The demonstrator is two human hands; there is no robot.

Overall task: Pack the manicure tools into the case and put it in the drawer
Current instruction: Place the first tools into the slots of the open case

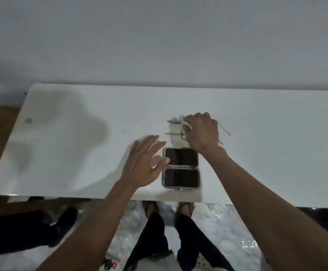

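An open manicure case (pixel 180 167) with a silver rim and two dark halves lies on the white table (pixel 81 153) near its front edge. My left hand (pixel 145 163) hovers open at the case's left side, thumb touching its rim. My right hand (pixel 202 132) reaches over the tools behind the case, fingers curled down at the handle rings of small scissors (pixel 173 133). A nail clipper (pixel 173 121) lies just beyond the scissors. A thin metal tool (pixel 224 129) sticks out to the right from under my right hand. Whether the fingers grip anything is hidden.
The table's back edge meets a plain wall. A small round mark (pixel 28 120) sits near the table's left end. Below the front edge I see my legs and sandalled feet (pixel 169 208) on a marbled floor, and a dark object (pixel 32 231) at the left.
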